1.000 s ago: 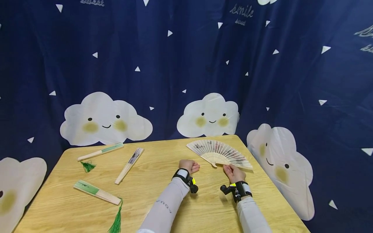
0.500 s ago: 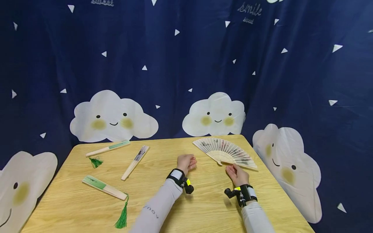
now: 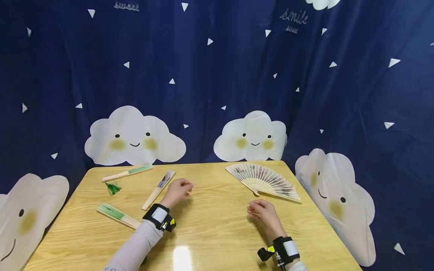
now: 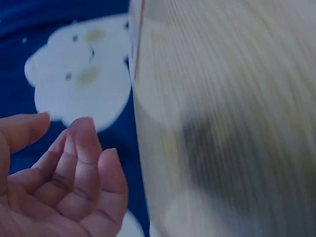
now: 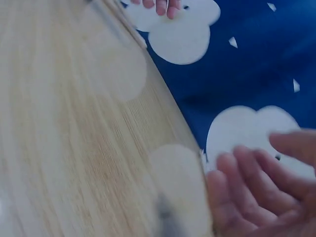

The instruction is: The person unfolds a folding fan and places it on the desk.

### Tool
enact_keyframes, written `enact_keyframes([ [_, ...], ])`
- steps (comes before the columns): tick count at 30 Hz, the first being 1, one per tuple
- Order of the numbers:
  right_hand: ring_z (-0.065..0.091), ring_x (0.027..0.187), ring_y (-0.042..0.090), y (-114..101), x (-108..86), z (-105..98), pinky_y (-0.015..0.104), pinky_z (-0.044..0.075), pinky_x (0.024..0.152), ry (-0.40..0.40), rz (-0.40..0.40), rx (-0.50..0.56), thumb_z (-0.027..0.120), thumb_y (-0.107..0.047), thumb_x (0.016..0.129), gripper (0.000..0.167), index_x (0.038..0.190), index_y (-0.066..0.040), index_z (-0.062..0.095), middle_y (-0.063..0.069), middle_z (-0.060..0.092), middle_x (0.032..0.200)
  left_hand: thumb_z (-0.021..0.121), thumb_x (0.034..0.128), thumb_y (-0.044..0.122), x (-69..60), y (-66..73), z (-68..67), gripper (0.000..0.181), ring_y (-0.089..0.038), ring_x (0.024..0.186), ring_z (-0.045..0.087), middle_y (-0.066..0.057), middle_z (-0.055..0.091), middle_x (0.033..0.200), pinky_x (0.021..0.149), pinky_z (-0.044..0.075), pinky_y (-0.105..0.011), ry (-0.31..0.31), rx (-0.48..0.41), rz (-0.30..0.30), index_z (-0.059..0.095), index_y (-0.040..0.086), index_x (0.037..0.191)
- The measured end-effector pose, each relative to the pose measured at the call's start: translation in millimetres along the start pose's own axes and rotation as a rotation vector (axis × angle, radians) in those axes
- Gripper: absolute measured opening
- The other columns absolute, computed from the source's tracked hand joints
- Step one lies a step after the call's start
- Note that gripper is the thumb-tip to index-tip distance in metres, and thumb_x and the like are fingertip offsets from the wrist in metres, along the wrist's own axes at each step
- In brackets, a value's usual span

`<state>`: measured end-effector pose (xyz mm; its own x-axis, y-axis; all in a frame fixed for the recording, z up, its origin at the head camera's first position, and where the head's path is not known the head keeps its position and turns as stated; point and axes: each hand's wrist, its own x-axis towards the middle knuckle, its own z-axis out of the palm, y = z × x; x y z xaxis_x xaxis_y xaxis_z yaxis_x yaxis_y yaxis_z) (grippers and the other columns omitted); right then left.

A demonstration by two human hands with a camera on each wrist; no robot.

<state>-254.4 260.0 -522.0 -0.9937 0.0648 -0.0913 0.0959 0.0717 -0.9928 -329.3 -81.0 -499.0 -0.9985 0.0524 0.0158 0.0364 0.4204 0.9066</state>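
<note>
An open folding fan (image 3: pixel 262 181) with pale ribs and a dark floral print lies spread at the back right of the table. My right hand (image 3: pixel 266 216) hovers in front of it, apart from it, fingers loosely bent around nothing. My left hand (image 3: pixel 177 192) is just right of a folded fan with a dark print (image 3: pixel 158 190); whether they touch cannot be told in the head view. In the left wrist view the left hand (image 4: pixel 69 180) holds nothing, its fingers loosely bent. The right wrist view shows the right hand (image 5: pixel 266 192) with nothing in it.
Two folded green-and-cream fans lie at the left, one at the back (image 3: pixel 127 173) and one nearer (image 3: pixel 116 214), partly behind the left forearm. A green tassel (image 3: pixel 113 188) hangs off the back one. The wooden table (image 3: pixel 217 226) meets a blue curtain (image 3: pixel 203 75) behind.
My right hand has let go of the spread fan's lower edge and drawn back toward me. The left hand has moved left, to beside the dark-printed folded fan. The head view has shifted slightly.
</note>
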Motion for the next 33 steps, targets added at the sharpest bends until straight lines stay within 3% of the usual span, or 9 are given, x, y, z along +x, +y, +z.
enact_keyframes([
  [6, 0.069, 0.086, 0.021, -9.7, -20.2, 15.4, 0.036, 0.060, 0.076, -0.261, -0.112, -0.298, 0.062, -0.016, 0.095, 0.034, 0.112, 0.013, 0.059, 0.022, 0.069, 0.099, 0.066, 0.0905, 0.017, -4.2, -36.0, -51.3, 0.022, -0.018, 0.070, 0.062, -0.015, 0.070, 0.088, 0.057, 0.048, -0.024, 0.070, 0.282, 0.007, 0.068, -0.003, 0.098],
  [10, 0.066, 0.086, 0.017, -17.6, -32.6, 27.0, 0.031, 0.057, 0.074, -0.319, -0.150, -0.419, 0.064, -0.020, 0.094, 0.030, 0.109, 0.007, 0.063, 0.016, 0.069, 0.099, 0.070, 0.0860, 0.020, -8.2, -53.7, -72.3, 0.031, -0.026, 0.075, 0.060, -0.022, 0.069, 0.097, 0.058, 0.044, -0.030, 0.116, 0.462, -0.049, 0.067, -0.006, 0.103],
  [15, 0.062, 0.089, 0.014, -22.7, -41.3, 39.1, 0.021, 0.049, 0.072, -0.353, -0.183, -0.505, 0.063, -0.018, 0.095, 0.024, 0.108, 0.002, 0.065, 0.010, 0.070, 0.100, 0.075, 0.0808, 0.027, -13.6, -64.3, -82.3, 0.035, -0.036, 0.078, 0.061, -0.024, 0.065, 0.093, 0.054, 0.048, -0.042, 0.124, 0.626, -0.188, 0.067, -0.004, 0.096],
  [18, 0.063, 0.089, 0.016, -21.4, -42.3, 43.5, 0.020, 0.049, 0.073, -0.365, -0.195, -0.524, 0.063, -0.015, 0.095, 0.022, 0.108, 0.002, 0.065, 0.012, 0.070, 0.100, 0.075, 0.0798, 0.027, -14.6, -66.4, -84.4, 0.031, -0.034, 0.074, 0.060, -0.020, 0.064, 0.085, 0.054, 0.047, -0.042, 0.107, 0.636, -0.253, 0.066, -0.002, 0.087],
  [23, 0.062, 0.088, 0.011, -21.4, -44.8, 48.1, 0.021, 0.049, 0.074, -0.381, -0.211, -0.533, 0.063, -0.016, 0.095, 0.021, 0.107, 0.001, 0.066, 0.009, 0.070, 0.099, 0.069, 0.0790, 0.017, -14.6, -63.9, -85.8, 0.020, -0.029, 0.066, 0.057, -0.016, 0.062, 0.077, 0.054, 0.046, -0.040, 0.094, 0.624, -0.284, 0.065, -0.002, 0.086],
  [28, 0.062, 0.087, 0.008, -22.7, -45.8, 50.3, 0.021, 0.049, 0.074, -0.400, -0.194, -0.489, 0.064, -0.021, 0.095, 0.026, 0.108, 0.001, 0.066, 0.007, 0.070, 0.099, 0.069, 0.0799, 0.017, -17.7, -61.2, -84.1, 0.019, -0.022, 0.055, 0.054, -0.010, 0.059, 0.067, 0.046, 0.041, -0.032, 0.076, 0.608, -0.263, 0.064, -0.001, 0.081],
  [33, 0.065, 0.090, 0.015, -24.5, -46.4, 56.4, 0.024, 0.052, 0.075, -0.422, -0.164, -0.428, 0.064, -0.024, 0.094, 0.031, 0.111, 0.002, 0.065, 0.010, 0.070, 0.103, 0.068, 0.0832, 0.019, -26.2, -54.4, -78.1, 0.023, -0.015, 0.044, 0.049, -0.002, 0.052, 0.053, 0.039, 0.034, -0.023, 0.040, 0.594, -0.213, 0.060, 0.005, 0.066],
])
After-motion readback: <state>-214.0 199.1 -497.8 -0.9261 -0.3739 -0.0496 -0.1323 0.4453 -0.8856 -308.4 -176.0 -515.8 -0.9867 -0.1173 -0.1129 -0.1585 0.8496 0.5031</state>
